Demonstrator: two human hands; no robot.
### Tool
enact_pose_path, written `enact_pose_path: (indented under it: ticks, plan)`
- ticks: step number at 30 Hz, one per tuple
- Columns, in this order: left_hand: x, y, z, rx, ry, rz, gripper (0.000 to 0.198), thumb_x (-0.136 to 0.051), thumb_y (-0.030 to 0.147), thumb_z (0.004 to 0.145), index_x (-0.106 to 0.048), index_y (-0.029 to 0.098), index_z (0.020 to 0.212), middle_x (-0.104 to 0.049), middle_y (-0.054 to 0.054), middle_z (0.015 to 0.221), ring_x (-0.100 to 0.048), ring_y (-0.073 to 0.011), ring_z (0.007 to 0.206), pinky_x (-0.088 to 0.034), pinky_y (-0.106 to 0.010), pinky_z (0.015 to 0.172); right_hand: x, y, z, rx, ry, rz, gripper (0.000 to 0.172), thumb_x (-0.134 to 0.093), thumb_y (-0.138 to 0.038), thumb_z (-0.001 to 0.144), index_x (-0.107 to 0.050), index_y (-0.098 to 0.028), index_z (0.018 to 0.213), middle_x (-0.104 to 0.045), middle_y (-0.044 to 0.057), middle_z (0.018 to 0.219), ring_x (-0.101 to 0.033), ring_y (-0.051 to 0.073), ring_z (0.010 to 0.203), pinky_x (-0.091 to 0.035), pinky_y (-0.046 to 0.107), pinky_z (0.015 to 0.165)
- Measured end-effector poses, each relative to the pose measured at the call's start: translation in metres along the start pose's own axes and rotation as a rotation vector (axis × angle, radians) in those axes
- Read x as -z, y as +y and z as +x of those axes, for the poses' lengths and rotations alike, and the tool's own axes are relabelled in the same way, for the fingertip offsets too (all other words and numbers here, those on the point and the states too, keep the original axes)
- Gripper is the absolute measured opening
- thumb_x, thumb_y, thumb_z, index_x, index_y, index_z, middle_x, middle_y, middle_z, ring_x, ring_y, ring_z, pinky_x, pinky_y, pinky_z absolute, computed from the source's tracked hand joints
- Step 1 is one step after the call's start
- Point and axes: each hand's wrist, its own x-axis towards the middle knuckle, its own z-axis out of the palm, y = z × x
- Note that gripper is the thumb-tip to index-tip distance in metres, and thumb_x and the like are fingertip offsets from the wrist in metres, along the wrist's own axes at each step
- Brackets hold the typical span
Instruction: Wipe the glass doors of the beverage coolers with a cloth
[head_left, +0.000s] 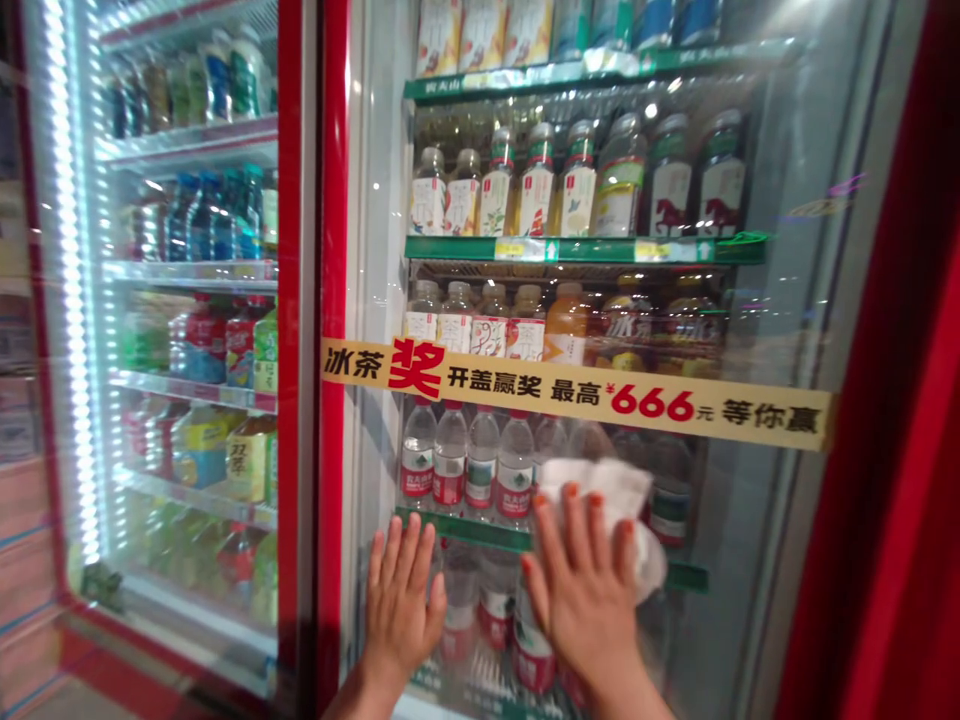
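Observation:
My right hand presses a crumpled white tissue flat against the glass door of a drinks fridge. Its fingers are spread over the tissue, which sticks out above and to the right of them. Further left, my left hand is open, palm toward the same glass, fingers pointing up; it holds nothing. A yellow printed strip with black and red characters runs across the door above both hands. Behind the glass, water bottles with red labels stand on a shelf.
A second lit fridge with several shelves of drinks stands to the left, past a red door frame. Tea bottles and cartons fill the upper shelves. A red edge bounds the right side. Stacked boxes stand at far left.

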Motion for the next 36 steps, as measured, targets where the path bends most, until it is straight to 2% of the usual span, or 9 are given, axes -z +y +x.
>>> enact_pose_path:
  ticks: [3, 6, 10, 16, 20, 24, 28, 33, 36]
  plan:
    - [0.001, -0.001, -0.002, 0.003, 0.003, -0.007, 0.082, -0.052, 0.013, 0.098, -0.021, 0.015, 0.174, -0.017, -0.007, 0.184, -0.015, -0.0276, 0.172, -0.01, -0.049, 0.143, 0.005, 0.002, -0.049, 0.321, -0.053, 0.007, 0.06, -0.051, -0.033, 0.103, -0.049, -0.034, 0.164, -0.041, -0.007, 0.173, -0.014, 0.022, 0.171, -0.002, 0.052, 0.141]
    - [0.001, -0.002, -0.001, 0.007, -0.011, -0.012, 0.082, -0.053, 0.014, 0.098, -0.021, 0.016, 0.174, -0.018, -0.006, 0.183, -0.015, -0.0268, 0.172, -0.009, -0.048, 0.143, 0.018, 0.042, -0.057, -0.021, 0.0, -0.016, 0.068, -0.047, -0.026, 0.105, -0.032, -0.034, 0.171, -0.023, -0.003, 0.18, -0.012, 0.028, 0.171, 0.001, 0.063, 0.139]
    - [0.001, 0.0, 0.003, 0.025, 0.032, -0.055, 0.079, -0.051, 0.018, 0.1, -0.023, 0.017, 0.173, -0.018, -0.004, 0.184, -0.015, -0.0259, 0.172, -0.009, -0.047, 0.143, 0.015, 0.055, 0.009, -0.402, 0.102, -0.035, 0.068, -0.037, -0.039, 0.111, -0.017, -0.027, 0.175, -0.012, 0.008, 0.183, -0.006, 0.037, 0.171, 0.0, 0.079, 0.131]
    - [0.001, -0.001, 0.002, -0.011, 0.034, -0.036, 0.081, -0.054, 0.014, 0.098, -0.024, 0.014, 0.173, -0.019, -0.007, 0.183, -0.016, -0.028, 0.172, -0.01, -0.049, 0.142, -0.003, -0.021, -0.005, 0.08, -0.024, 0.057, 0.072, -0.051, -0.05, 0.109, -0.027, -0.025, 0.172, -0.029, -0.001, 0.177, -0.013, 0.02, 0.171, 0.0, 0.052, 0.141]
    - [-0.002, -0.004, -0.002, -0.001, 0.029, -0.055, 0.08, -0.057, 0.019, 0.098, -0.025, 0.014, 0.172, -0.02, -0.007, 0.183, -0.017, -0.0294, 0.172, -0.011, -0.05, 0.142, 0.017, 0.019, -0.056, -0.03, -0.038, 0.014, 0.068, -0.04, -0.051, 0.113, -0.022, -0.026, 0.174, -0.015, -0.001, 0.182, -0.005, 0.024, 0.172, 0.007, 0.053, 0.139]
    - [-0.004, -0.007, -0.004, -0.01, 0.016, -0.05, 0.082, -0.057, 0.019, 0.097, -0.025, 0.014, 0.173, -0.019, -0.008, 0.183, -0.016, -0.0299, 0.172, -0.011, -0.05, 0.142, 0.025, 0.069, -0.012, -0.39, 0.021, -0.036, 0.076, -0.027, -0.058, 0.112, -0.008, -0.019, 0.175, 0.006, 0.008, 0.184, 0.01, 0.036, 0.171, -0.001, 0.071, 0.135]
    - [-0.004, -0.008, -0.003, -0.018, 0.003, -0.044, 0.083, -0.057, 0.022, 0.098, -0.023, 0.013, 0.173, -0.016, -0.009, 0.184, -0.013, -0.0299, 0.172, -0.009, -0.049, 0.142, 0.007, 0.028, 0.033, -0.249, 0.004, -0.048, 0.082, -0.041, -0.058, 0.109, -0.013, -0.019, 0.175, 0.0, 0.009, 0.185, -0.003, 0.035, 0.171, -0.011, 0.063, 0.138]
    - [-0.001, -0.004, -0.002, 0.006, -0.017, -0.049, 0.086, -0.059, 0.022, 0.098, -0.019, 0.016, 0.174, -0.013, -0.008, 0.185, -0.01, -0.0277, 0.173, -0.008, -0.048, 0.143, 0.005, -0.009, -0.044, 0.15, -0.12, 0.014, 0.075, -0.046, -0.051, 0.108, -0.021, -0.025, 0.174, -0.016, -0.003, 0.182, -0.007, 0.023, 0.172, -0.002, 0.046, 0.141]
    - [-0.001, -0.004, -0.001, -0.027, -0.014, -0.037, 0.088, -0.061, 0.02, 0.096, -0.02, 0.013, 0.174, -0.013, -0.011, 0.185, -0.009, -0.029, 0.173, -0.008, -0.049, 0.143, 0.021, 0.031, -0.084, -0.026, -0.131, -0.063, 0.073, -0.046, -0.039, 0.109, -0.016, -0.026, 0.175, -0.009, -0.001, 0.184, -0.004, 0.025, 0.172, -0.002, 0.051, 0.14]
